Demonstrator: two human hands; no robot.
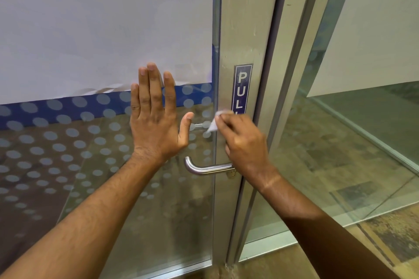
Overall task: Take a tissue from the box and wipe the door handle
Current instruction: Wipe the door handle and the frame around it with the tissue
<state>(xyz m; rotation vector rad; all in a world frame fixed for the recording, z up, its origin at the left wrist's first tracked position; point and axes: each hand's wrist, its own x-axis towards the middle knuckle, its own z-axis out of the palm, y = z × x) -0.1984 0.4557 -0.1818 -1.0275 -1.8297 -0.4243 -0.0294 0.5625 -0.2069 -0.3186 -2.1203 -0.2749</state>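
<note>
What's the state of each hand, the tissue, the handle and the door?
left hand: open, flat against the glass
right hand: pinches the tissue
tissue: crumpled, above the handle
door handle: horizontal, untouched
door: cannot tell whether fully shut

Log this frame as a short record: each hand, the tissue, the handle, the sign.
left hand: flat, fingers straight, on the glass door
right hand: pinches the tissue
tissue: white, crumpled, at the door's metal frame, above the handle
door handle: steel lever, no hand on it
sign: blue, reads PULL, lower end hidden by the tissue
tissue box: not in view
</note>
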